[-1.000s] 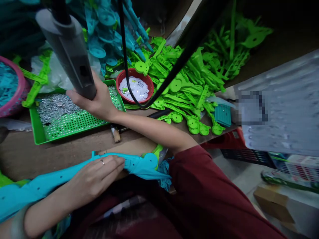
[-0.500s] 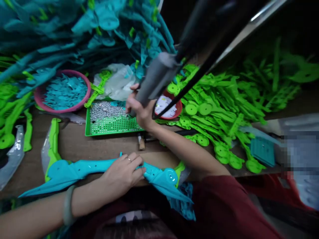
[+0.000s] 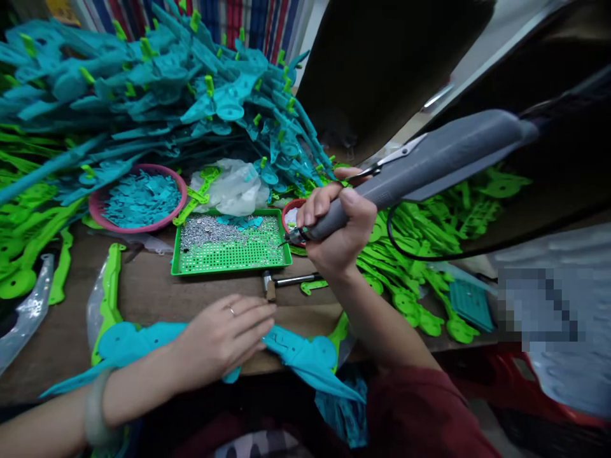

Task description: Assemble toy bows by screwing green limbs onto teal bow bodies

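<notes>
My right hand [image 3: 341, 219] is wrapped round a grey electric screwdriver [image 3: 382, 186], which slants down to the left. Its bit is over the right end of a green perforated tray [image 3: 229, 270] holding many small screws [image 3: 203, 230]. My left hand [image 3: 224, 334], a ring on one finger, lies with fingers stretched out across the middle of a bow-shaped turquoise plastic part [image 3: 126, 343]; the thumb is hidden. Green pieces [image 3: 112, 283] with clear plastic rise from both ends of this part. The hand covers its centre.
A pink bowl [image 3: 179, 213] of small turquoise pieces stands left of the tray. A hammer [image 3: 296, 278] lies just before it. Turquoise parts [image 3: 210, 95] are heaped behind, green parts [image 3: 410, 267] at right. A red bowl [image 3: 285, 213] holds white pieces.
The screwdriver has swung from steep to a flatter slant, and my right hand has moved right. My left hand's fingers have straightened over the turquoise part. The camera view has shifted.
</notes>
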The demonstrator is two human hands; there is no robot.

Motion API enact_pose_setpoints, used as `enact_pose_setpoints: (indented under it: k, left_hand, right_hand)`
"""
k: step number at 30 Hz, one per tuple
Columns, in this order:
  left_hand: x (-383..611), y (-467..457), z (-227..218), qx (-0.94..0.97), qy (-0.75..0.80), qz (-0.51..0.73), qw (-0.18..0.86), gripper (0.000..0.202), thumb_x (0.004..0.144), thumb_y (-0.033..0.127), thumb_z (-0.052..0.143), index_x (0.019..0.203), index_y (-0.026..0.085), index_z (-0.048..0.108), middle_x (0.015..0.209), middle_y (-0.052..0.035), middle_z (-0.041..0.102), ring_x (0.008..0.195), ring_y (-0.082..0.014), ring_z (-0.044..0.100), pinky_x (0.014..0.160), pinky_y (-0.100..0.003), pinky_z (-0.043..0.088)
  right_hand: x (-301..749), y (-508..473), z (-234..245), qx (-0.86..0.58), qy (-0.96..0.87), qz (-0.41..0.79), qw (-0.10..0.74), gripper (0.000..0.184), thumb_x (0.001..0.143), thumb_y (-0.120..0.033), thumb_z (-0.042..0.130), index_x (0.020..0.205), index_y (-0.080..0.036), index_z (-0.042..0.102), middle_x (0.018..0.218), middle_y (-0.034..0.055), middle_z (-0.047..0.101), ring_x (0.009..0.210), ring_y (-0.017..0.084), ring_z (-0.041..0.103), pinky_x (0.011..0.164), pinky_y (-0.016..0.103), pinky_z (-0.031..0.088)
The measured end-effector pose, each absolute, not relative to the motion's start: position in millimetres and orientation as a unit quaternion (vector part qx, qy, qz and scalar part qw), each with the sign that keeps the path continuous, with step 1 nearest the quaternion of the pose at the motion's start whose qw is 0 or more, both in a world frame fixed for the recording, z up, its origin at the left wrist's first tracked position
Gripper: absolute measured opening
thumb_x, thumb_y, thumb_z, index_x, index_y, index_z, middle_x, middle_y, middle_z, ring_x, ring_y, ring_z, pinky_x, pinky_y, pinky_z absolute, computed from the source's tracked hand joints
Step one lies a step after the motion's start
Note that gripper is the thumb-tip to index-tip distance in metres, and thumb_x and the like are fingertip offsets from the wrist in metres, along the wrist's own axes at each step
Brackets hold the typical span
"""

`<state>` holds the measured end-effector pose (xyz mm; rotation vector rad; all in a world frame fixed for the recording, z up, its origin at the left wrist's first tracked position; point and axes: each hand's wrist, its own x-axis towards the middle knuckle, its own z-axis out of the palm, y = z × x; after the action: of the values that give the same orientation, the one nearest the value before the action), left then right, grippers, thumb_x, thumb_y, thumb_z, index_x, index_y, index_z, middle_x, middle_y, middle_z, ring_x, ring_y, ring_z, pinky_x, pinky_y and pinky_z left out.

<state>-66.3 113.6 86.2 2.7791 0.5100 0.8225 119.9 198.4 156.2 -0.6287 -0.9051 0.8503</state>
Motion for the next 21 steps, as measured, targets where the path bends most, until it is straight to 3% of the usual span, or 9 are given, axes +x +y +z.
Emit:
enact_pose_setpoints:
  k: [3,6,10,13,15,17,19,21]
  left_hand:
    - [-73.4,158.9,100.6,0.903,0.253,0.335,0.092,0.019,0.094,0.017,0.053,0.11,0.014,0.064,0.11,-0.0114,0.071,0.105,-0.022,0.063,0.091,-0.04,0.053]
    - [-66.8,196.7,104.7,0.893,0.304,0.317,0.104,0.021,0.096,0.02,0.051,0.11,0.015,0.065,0.11,-0.0117,0.069,0.103,-0.0234,0.064,0.089,-0.043,0.053]
    - [-40.3,211.9,108.0,0.831,0.314,0.371,0.268,0.037,0.09,0.033,0.064,0.122,0.015,0.06,0.117,-0.0118,0.064,0.098,-0.0192,0.064,0.078,-0.031,0.057]
    - [-27.7,218.8,110.3,0.855,0.239,0.334,0.318,0.023,0.091,0.034,0.062,0.104,0.016,0.067,0.102,-0.0063,0.07,0.089,-0.0158,0.066,0.074,-0.026,0.055]
    - [-29.4,230.2,108.8,0.9,0.215,0.283,0.253,0.023,0.096,0.031,0.055,0.088,0.015,0.069,0.086,-0.0045,0.071,0.079,-0.0145,0.066,0.07,-0.025,0.053]
    - [-36.7,243.9,104.3,0.938,0.23,0.215,0.142,0.032,0.099,0.028,0.047,0.083,0.014,0.069,0.081,-0.0069,0.07,0.073,-0.016,0.066,0.065,-0.027,0.052]
    - [-43.7,252.9,97.4,0.954,0.245,0.163,0.052,0.037,0.1,0.028,0.041,0.085,0.012,0.071,0.086,-0.012,0.071,0.079,-0.0206,0.068,0.069,-0.032,0.053]
    - [-46.1,253.9,88.9,0.969,0.205,0.136,0.036,0.039,0.101,0.033,0.039,0.098,0.011,0.071,0.103,-0.0162,0.072,0.097,-0.0251,0.068,0.084,-0.038,0.053]
  right_hand:
    - [122.8,193.9,157.3,-0.29,-0.412,0.38,0.776,0.018,0.074,-0.035,0.055,0.088,-0.025,0.048,0.051,-0.0097,0.041,0.039,0.009,0.04,0.038,0.024,0.038]
    - [124.1,193.7,155.4,-0.299,-0.415,0.381,0.77,0.02,0.074,-0.04,0.057,0.081,-0.025,0.046,0.051,-0.0092,0.039,0.039,0.009,0.04,0.039,0.024,0.038]
    - [125.7,197.4,148.6,-0.29,-0.432,0.382,0.764,0.023,0.076,-0.045,0.057,0.077,-0.025,0.044,0.053,-0.0091,0.036,0.039,0.009,0.04,0.039,0.024,0.039]
    - [126.2,201.8,140.2,-0.276,-0.449,0.398,0.75,0.024,0.078,-0.048,0.057,0.079,-0.025,0.046,0.053,-0.0091,0.036,0.039,0.01,0.041,0.038,0.025,0.04]
    - [126.5,205.6,133.3,-0.261,-0.461,0.402,0.747,0.024,0.078,-0.046,0.059,0.082,-0.025,0.048,0.054,-0.0089,0.039,0.04,0.01,0.044,0.039,0.025,0.041]
    - [127.2,210.4,126.1,-0.242,-0.472,0.386,0.755,0.021,0.079,-0.041,0.062,0.088,-0.026,0.05,0.055,-0.009,0.045,0.041,0.01,0.047,0.041,0.026,0.043]
    - [128.5,215.6,120.0,-0.239,-0.473,0.363,0.766,0.022,0.079,-0.034,0.064,0.095,-0.027,0.05,0.056,-0.0091,0.048,0.042,0.011,0.049,0.042,0.026,0.043]
    - [129.7,220.3,116.3,-0.258,-0.468,0.347,0.771,0.025,0.08,-0.032,0.063,0.1,-0.028,0.05,0.056,-0.0092,0.049,0.042,0.011,0.05,0.043,0.026,0.044]
